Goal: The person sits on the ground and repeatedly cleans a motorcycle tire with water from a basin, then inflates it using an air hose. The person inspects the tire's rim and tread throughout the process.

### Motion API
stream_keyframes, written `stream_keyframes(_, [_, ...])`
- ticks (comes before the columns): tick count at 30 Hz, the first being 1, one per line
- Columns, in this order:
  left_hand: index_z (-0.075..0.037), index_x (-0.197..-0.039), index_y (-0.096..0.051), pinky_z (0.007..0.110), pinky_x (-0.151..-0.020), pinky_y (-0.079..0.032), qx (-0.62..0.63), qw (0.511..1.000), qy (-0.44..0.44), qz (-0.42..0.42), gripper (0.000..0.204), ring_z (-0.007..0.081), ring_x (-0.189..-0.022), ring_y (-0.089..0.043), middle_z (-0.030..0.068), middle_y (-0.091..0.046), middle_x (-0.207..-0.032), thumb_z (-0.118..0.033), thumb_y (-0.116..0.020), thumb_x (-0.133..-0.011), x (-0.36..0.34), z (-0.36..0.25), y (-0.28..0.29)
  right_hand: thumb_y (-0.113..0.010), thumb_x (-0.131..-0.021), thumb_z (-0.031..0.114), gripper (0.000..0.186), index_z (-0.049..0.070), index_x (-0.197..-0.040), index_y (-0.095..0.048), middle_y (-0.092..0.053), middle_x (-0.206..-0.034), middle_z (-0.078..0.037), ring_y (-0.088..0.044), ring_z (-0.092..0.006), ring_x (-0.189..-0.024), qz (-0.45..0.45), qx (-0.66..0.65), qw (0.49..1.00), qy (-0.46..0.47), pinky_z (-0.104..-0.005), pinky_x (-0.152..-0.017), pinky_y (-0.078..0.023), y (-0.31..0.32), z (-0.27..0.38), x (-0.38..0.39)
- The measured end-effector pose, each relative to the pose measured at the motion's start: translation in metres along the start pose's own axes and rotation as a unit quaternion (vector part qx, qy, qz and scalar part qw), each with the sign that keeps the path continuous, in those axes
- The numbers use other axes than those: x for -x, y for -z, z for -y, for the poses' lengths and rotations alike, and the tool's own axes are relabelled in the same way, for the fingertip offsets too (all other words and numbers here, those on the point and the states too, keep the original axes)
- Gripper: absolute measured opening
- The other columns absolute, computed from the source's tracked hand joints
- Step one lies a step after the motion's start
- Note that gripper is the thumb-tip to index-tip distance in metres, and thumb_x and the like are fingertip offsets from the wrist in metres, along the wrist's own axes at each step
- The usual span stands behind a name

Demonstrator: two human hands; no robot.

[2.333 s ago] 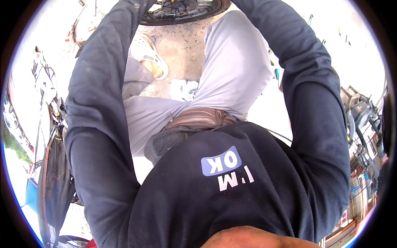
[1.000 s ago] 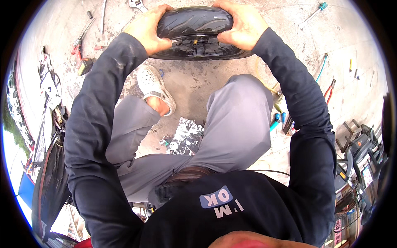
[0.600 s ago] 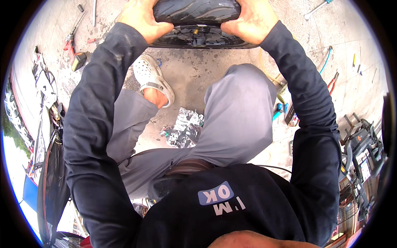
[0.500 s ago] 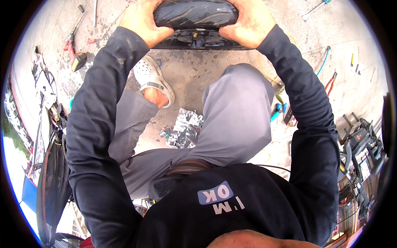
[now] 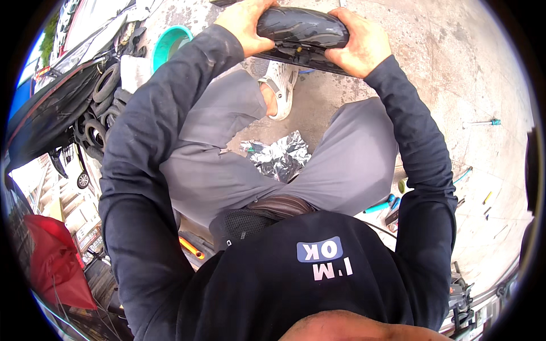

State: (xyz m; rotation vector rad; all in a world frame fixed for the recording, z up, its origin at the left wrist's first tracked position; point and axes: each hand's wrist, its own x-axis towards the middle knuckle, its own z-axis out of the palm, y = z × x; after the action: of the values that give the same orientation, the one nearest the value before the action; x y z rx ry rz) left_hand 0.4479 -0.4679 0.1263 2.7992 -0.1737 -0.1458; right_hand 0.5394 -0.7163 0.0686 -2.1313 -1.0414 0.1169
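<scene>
A black grooved tyre (image 5: 304,27) on a dark wheel rim is held out in front of me, at the top of the head view. My left hand (image 5: 245,29) grips its left side, thumb pressed over the near edge. On the right side, my right hand (image 5: 362,45) is wrapped round it in the same way. A small brass-coloured fitting shows on the wheel's near side between the thumbs. The wheel slants, its right end lower in the picture. Its far side and its lower part are hidden.
Crumpled silver foil (image 5: 284,154) lies on the floor between my legs. A teal bucket (image 5: 170,46) stands at left, near several worn tyres (image 5: 107,85). On the right floor are a blue-ended tool (image 5: 483,123) and a blue-handled tool (image 5: 378,206). Red fabric (image 5: 54,261) hangs lower left.
My view has turned left, bringing in the bucket and the worn tyres. The tyre now sits farther right in the picture and slants more. Both hands still grip it.
</scene>
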Motion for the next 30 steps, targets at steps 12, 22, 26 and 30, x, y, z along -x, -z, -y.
stream_keyframes(12, [-0.006,-0.128,-0.06,0.038,-0.099,-0.051,0.006,0.993,0.115,-0.039,0.066,0.034,-0.11,-0.066,0.0205,-0.068,-0.116,-0.008,-0.076,-0.064,0.145,0.228,0.004,-0.076,-0.072,0.039,0.082,0.001,-0.14,-0.05,-0.064,-0.122,-0.026,-0.064,-0.0378,-0.112,0.243,0.042,0.967,0.068,-0.0414,-0.098,-0.05,-0.208,0.171,-0.144])
stream_keyframes(22, [-0.007,-0.131,-0.057,0.041,-0.103,-0.048,0.166,0.985,-0.049,-0.006,0.064,0.0331,-0.117,-0.063,0.0172,-0.068,-0.119,-0.014,-0.076,-0.07,0.12,0.316,-0.026,-0.075,-0.064,0.032,0.058,0.002,-0.113,-0.068,-0.072,-0.097,-0.025,-0.071,-0.0365,-0.092,0.236,0.156,0.938,-0.198,-0.0402,-0.088,-0.055,-0.287,0.197,-0.177])
stream_keyframes(26, [-0.007,-0.133,-0.056,0.038,-0.104,-0.048,0.247,0.939,0.062,-0.232,0.062,0.0298,-0.117,-0.063,0.0137,-0.068,-0.122,-0.013,-0.075,-0.074,0.167,0.433,-0.076,-0.075,-0.063,0.03,0.058,-0.001,-0.111,-0.068,-0.073,-0.092,-0.022,-0.072,-0.0329,-0.087,0.205,0.128,0.916,-0.322,-0.0377,-0.084,-0.056,-0.292,0.203,-0.18])
stream_keyframes(30, [-0.007,-0.118,-0.067,0.035,-0.098,-0.052,0.208,0.824,0.457,-0.264,0.044,0.0237,-0.109,-0.068,0.0119,-0.073,-0.112,-0.02,-0.078,-0.077,0.261,0.543,-0.151,-0.072,-0.059,0.024,0.048,-0.001,-0.1,-0.071,-0.071,-0.078,-0.018,-0.07,-0.0279,-0.071,0.175,0.125,0.915,-0.34,-0.0341,-0.071,-0.056,-0.302,0.193,-0.188])
